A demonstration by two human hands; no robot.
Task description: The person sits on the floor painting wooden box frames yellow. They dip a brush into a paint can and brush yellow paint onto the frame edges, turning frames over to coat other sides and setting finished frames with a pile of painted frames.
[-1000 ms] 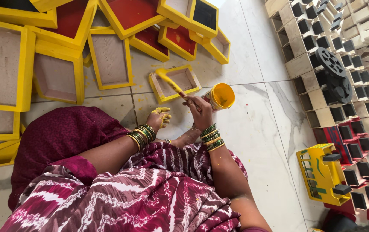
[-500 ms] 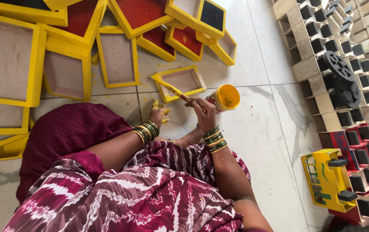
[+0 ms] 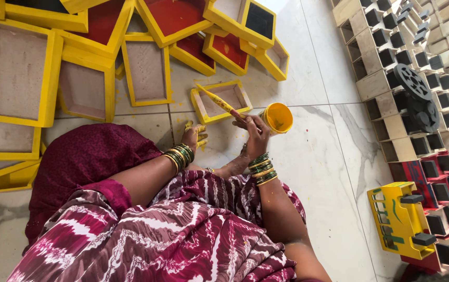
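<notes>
While the person sat on the floor (image 3: 313, 172), the head view showed the right hand (image 3: 255, 137) closed around the lower end of a brush (image 3: 220, 102), fingers wrapped tight on the handle. The brush ran long and slanted, up and to the left from the grip, its far end lying over the near left part of a small tray (image 3: 222, 100) with yellow walls and a bare, unpainted bottom. So the tray lay just ahead and left of the right hand, its long side running roughly along the brush. A yellow paint cup (image 3: 278, 118) stood open just right of that hand, nearly touching it. The left hand (image 3: 194, 137) rested on the floor close below the tray's near left corner (paint-smeared, fingers curled, holding nothing that could be seen); whether it touched the tray could not be told. Both hands were near the tray, the left the closer to its corner. Larger trays (image 3: 146, 68) lay further off, and a yellow toy (image 3: 399, 219) sat well apart on the right.
</notes>
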